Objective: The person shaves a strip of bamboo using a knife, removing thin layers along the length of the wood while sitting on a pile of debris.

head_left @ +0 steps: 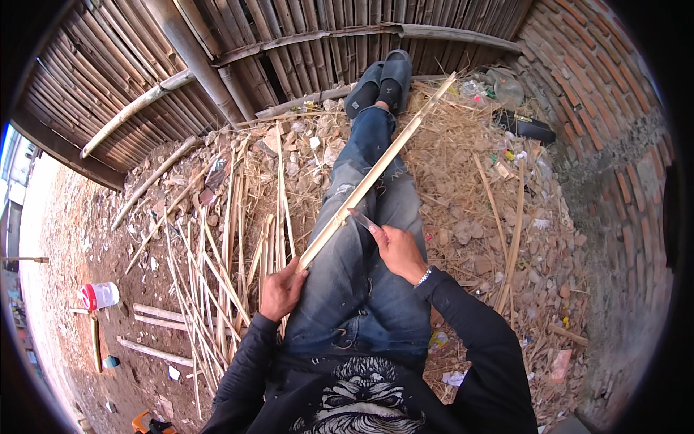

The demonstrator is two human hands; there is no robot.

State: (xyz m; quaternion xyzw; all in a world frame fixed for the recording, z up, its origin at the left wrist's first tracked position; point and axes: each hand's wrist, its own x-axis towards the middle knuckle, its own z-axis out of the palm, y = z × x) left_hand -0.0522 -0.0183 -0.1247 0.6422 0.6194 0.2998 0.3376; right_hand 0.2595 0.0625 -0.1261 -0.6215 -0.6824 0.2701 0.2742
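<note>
- Far on your left, a white cup with a red band (99, 295) lies on the bare earth, well apart from your hands, with a few cut bamboo lengths (155, 314) lying flat just to its right.
- Next comes a loose heap of thin bamboo splints (217, 289), fanned out on the ground beside your left leg and reaching up toward the bamboo fence (238, 50).
- Your left hand (282, 289) sits at the edge of your left thigh, just beside that heap. Its fingers are closed around the near end of the long bamboo strip (376, 173), so the grip is clamped on the strip.
- The strip runs from that hand diagonally up and to the right, across your jeans (347, 275), and its far end passes your dark shoes (379, 83) near the fence. It lies over your legs and is tilted, not flat on the ground.
- The knife (361, 218) meets the strip about a third of the way up from your left hand; the blade tip touches or sits just at the strip's right edge.
- Your right hand (397, 249) is wrapped tight around the knife's handle, over your right thigh, with a wristband showing at the cuff of your dark sleeve.
- To your right, the ground is covered in straw, rubble and scraps, with two more bamboo sticks (510, 246) lying there, well apart from your hands.
- Farthest right, a curved brick wall (614, 123) closes the scene, with a black box-like object (526, 129) at its foot.
</note>
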